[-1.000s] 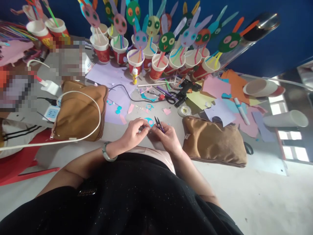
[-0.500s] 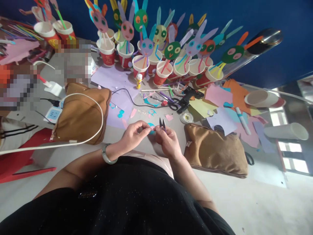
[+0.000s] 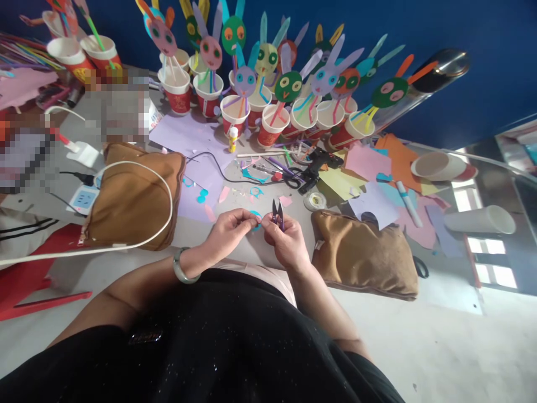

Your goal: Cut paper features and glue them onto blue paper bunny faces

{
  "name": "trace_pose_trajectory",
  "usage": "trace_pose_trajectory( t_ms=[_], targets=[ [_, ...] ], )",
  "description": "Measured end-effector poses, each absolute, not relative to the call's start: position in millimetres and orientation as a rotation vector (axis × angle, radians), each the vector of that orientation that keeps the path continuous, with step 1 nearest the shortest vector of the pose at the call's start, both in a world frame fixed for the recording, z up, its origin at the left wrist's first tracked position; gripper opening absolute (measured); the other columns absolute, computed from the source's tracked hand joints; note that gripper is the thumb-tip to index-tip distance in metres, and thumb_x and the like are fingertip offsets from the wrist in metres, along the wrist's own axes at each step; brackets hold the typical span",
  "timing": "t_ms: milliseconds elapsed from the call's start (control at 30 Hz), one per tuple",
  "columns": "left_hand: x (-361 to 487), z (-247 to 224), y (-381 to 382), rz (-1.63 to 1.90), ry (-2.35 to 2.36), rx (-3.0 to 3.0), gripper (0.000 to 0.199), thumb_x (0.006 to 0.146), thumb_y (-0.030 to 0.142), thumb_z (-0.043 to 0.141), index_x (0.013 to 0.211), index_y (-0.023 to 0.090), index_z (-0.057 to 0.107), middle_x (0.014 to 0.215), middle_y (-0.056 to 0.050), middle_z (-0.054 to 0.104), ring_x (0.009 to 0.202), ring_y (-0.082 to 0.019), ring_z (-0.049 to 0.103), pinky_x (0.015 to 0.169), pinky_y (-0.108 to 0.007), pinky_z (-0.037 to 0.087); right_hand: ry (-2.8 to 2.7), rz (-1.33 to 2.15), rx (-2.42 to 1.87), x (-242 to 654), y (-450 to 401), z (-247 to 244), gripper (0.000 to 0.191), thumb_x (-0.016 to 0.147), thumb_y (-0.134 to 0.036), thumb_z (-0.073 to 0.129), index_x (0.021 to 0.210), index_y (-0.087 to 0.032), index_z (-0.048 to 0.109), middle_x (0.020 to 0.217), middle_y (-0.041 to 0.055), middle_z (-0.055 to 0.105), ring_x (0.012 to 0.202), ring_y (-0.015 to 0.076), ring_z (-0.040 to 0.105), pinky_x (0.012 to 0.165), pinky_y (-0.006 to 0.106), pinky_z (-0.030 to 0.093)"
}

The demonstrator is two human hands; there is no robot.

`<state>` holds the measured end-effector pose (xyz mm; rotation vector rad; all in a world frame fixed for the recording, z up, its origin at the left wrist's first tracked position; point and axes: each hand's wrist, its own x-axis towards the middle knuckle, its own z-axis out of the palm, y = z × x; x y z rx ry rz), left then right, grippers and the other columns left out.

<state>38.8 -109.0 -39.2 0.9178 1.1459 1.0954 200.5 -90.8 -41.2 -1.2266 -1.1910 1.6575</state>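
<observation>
Close to the table's near edge, my left hand [image 3: 230, 232] pinches thumb and forefinger together. Whatever is between those fingertips is too small to make out. My right hand [image 3: 288, 240] is closed around a pair of small dark scissors [image 3: 277, 211], whose blades point away from me, slightly apart. The right thumb and forefinger tips nearly meet the left fingertips. A blue paper scrap [image 3: 255, 214] shows just beyond the left fingertips. Scraps of pink paper [image 3: 286, 200] and a small round clear container [image 3: 314, 201] lie past the scissors.
Several paper cups with paper rabbit heads [image 3: 272, 124] line the back. Before them lie a glue stick [image 3: 232, 140], a black glue gun [image 3: 319, 167] and purple paper [image 3: 197, 196]. Brown cushions lie left [image 3: 132, 196] and right [image 3: 364, 254]. A white cable [image 3: 170, 207] crosses the left cushion.
My view has shifted slightly, so the tabletop things sit a little further left. Both hands stay together at the fingertips, and the scissors remain in my right hand.
</observation>
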Motion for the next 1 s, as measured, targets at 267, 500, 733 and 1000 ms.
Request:
trace_pose_trajectory(
  t_ms=[267,500,733,1000],
  targets=[
    [39.7,-40.7,-115.0,1.083,1.208,0.87,0.019,0.076,0.034,0.077,0.081,0.017,0.071,0.083,-0.003,0.072,0.074,-0.012,0.06,0.07,-0.027,0.047,-1.161,1.689,-1.198,200.5,-93.1,-42.5,0.039,0.081,-0.052,0.077,0.076,-0.02,0.055,0.053,-0.0092,0.035,0.048,0.0064,0.026,0.046,0.024,0.018],
    [40.6,-43.2,-116.9,1.129,1.171,0.825,0.023,0.074,0.036,0.081,0.078,0.016,0.071,0.078,-0.002,0.07,0.074,-0.012,0.059,0.071,-0.025,0.046,-1.162,1.7,-1.186,199.4,-97.3,-45.6,0.04,0.082,-0.053,0.077,0.077,-0.02,0.055,0.054,-0.0093,0.035,0.049,0.0061,0.026,0.047,0.023,0.02],
    [41.1,-40.5,-119.0,1.105,1.118,0.76,0.025,0.073,0.038,0.083,0.074,0.017,0.069,0.07,0.0,0.063,0.067,-0.01,0.052,0.062,-0.024,0.042,-1.376,1.58,-1.213,216.1,-94.6,-38.7,0.051,0.081,-0.068,0.073,0.079,-0.019,0.06,0.057,-0.0068,0.039,0.052,0.008,0.03,0.049,0.024,0.023],
    [39.3,-38.6,-118.4,1.123,1.079,0.933,0.021,0.079,0.036,0.081,0.075,0.018,0.071,0.076,-0.001,0.067,0.073,-0.012,0.057,0.07,-0.026,0.046,-1.999,1.255,-1.251,243.6,-87.3,-13.8,0.06,0.096,-0.073,0.049,0.085,-0.016,0.068,0.068,0.001,0.062,0.062,0.012,0.053,0.059,0.025,0.037]
  ],
)
